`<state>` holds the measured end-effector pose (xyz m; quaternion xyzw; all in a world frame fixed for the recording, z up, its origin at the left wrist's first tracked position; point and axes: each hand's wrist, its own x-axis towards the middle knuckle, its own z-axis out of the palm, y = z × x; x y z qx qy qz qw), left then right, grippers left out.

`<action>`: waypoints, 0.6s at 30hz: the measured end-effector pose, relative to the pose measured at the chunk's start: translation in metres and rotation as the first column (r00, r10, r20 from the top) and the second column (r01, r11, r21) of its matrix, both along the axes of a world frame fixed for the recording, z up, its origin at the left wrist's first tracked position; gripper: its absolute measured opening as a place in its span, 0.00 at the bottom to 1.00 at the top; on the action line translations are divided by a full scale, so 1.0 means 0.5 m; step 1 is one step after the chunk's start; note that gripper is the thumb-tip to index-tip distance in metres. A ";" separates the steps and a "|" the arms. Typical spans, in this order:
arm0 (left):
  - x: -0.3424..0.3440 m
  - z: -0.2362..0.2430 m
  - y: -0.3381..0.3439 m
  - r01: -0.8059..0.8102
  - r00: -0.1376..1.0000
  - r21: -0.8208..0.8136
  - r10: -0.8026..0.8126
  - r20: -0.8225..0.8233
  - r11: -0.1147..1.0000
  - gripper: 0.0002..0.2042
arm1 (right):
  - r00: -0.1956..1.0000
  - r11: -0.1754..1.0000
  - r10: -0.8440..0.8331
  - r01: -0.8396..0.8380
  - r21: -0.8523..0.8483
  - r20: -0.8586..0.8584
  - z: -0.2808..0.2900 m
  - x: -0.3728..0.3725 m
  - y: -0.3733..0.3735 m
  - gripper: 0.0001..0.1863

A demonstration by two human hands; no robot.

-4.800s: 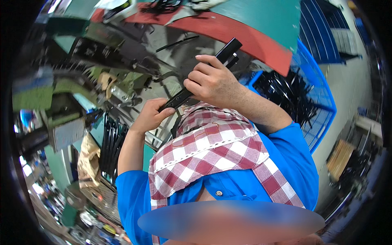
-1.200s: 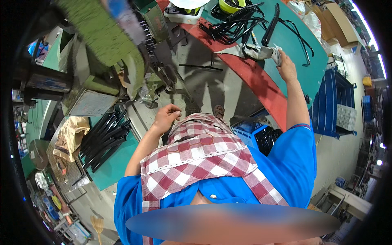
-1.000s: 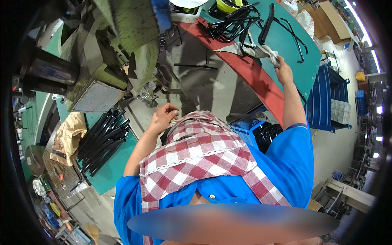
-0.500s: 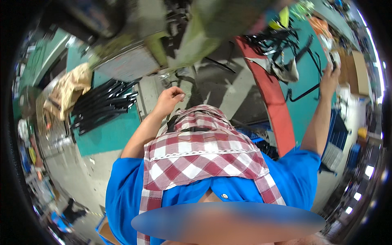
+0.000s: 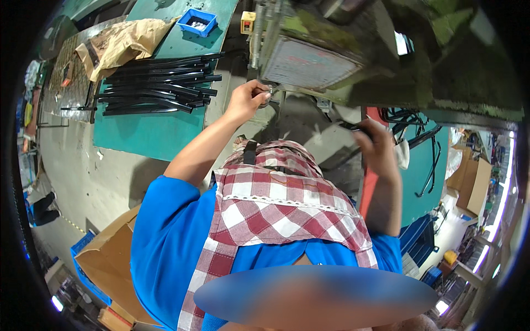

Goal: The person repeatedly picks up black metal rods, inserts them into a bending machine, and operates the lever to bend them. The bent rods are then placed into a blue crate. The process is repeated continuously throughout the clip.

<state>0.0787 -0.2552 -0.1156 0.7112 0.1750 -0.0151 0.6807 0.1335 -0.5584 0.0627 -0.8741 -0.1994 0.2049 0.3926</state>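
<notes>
My left hand [image 5: 243,105] is closed in a pinch beside the machine's lower edge. A small shiny bit shows at its fingertips, too small to name. My right hand [image 5: 380,148], smeared by motion, is raised in front of the red strip [image 5: 369,185]. At its fingers is a dark slim piece [image 5: 349,126], blurred, its kind unclear. The green-grey machine [image 5: 309,63] stands just beyond both hands. On the green table to the left lies a pile of black tubes [image 5: 157,88], apart from my left hand.
Brown paper [image 5: 124,44] and a blue bin [image 5: 197,22] with small parts lie on the left green table [image 5: 149,135]. More black bent tubes [image 5: 430,149] are on the right green table [image 5: 414,190]. Cardboard boxes [image 5: 473,182] stand at far right, another [image 5: 113,254] at lower left.
My view has turned to the right, so the machine now fills the upper right. My right hand has come in from the right table toward the machine; my left hand is now by its edge.
</notes>
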 end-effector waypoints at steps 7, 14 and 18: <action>0.014 0.007 -0.003 0.042 0.995 -0.233 -0.021 0.094 0.972 0.05 | 0.966 0.964 0.250 -0.241 -0.114 0.071 -0.171 -0.085 0.069 0.09; 0.053 0.081 -0.015 0.207 0.977 -0.009 -0.207 -0.046 0.978 0.03 | 0.971 0.969 0.235 -0.238 -0.072 -0.039 -0.206 -0.124 0.090 0.10; 0.056 0.059 -0.013 0.185 0.982 -0.124 -0.189 -0.021 0.975 0.04 | 0.967 0.963 0.252 -0.248 -0.102 0.028 -0.214 -0.122 0.083 0.10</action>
